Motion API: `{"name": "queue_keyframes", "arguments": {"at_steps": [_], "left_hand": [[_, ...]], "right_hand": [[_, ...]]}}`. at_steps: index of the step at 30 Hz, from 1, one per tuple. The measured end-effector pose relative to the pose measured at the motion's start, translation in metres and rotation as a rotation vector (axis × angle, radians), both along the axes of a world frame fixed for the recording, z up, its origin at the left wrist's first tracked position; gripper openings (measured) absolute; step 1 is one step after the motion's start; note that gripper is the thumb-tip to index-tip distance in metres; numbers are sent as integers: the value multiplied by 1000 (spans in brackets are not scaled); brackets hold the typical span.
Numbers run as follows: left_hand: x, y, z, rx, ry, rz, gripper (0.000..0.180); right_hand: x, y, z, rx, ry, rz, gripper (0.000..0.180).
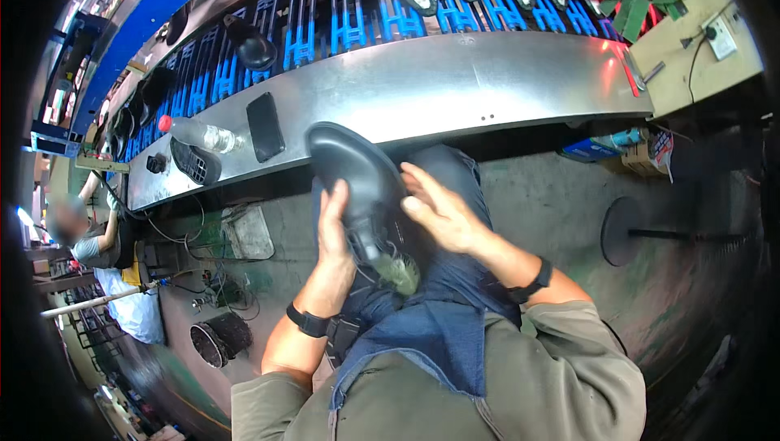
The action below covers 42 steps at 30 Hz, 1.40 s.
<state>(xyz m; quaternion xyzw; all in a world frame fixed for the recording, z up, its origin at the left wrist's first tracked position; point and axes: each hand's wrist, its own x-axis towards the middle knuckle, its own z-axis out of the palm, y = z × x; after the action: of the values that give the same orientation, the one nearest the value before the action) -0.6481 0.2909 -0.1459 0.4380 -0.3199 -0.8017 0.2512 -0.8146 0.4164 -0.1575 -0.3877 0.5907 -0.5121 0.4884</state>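
Note:
A black leather shoe (355, 171) is tilted over my lap, its rounded toe up toward the metal bench and its laces toward me. Pale green material (398, 274) shows at the shoe's opening. My left hand (332, 230) grips the shoe's left side, thumb lying along the upper. Against or just beside its right side is my right hand (445, 212), fingers stretched out and spread; I cannot tell whether they press on it. Part of the shoe's far side is dark and hidden.
On the metal bench (366, 88) lie a phone (265, 127), a clear bottle (203, 134) with a red cap and a black sole (195, 162). Behind run blue racks (301, 31) carrying shoes. A black bucket (220, 339) stands at left; a person (106, 238) works beyond. A round-based stand (621, 231) is right.

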Motion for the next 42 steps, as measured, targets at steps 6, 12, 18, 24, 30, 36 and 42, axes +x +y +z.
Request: {"name": "queue_keyframes", "arguments": {"at_steps": [6, 12, 18, 24, 30, 36, 42], "left_hand": [[43, 20, 1, -126, -334, -859, 73], [-31, 2, -23, -1422, 59, -1102, 94], [-59, -17, -63, -1461, 323, -950, 83], [-96, -109, -33, -913, 168, -758, 89], [-177, -344, -7, -616, -296, -13, 58], [-202, -474, -125, -1114, -1215, -157, 118], [-167, -349, -13, -1621, -718, -553, 67]], "right_hand": [[-42, 115, 31, -331, 269, -403, 48], [-78, 100, 6, -6, 64, -202, 43], [-78, 80, -8, 30, 180, -301, 46], [-154, -53, 18, 24, -374, -395, 71], [-299, -312, -82, 344, 1216, -283, 102], [-335, -401, -88, 573, 1331, -286, 115], [-315, -207, -15, 8, -298, -185, 73]]}}
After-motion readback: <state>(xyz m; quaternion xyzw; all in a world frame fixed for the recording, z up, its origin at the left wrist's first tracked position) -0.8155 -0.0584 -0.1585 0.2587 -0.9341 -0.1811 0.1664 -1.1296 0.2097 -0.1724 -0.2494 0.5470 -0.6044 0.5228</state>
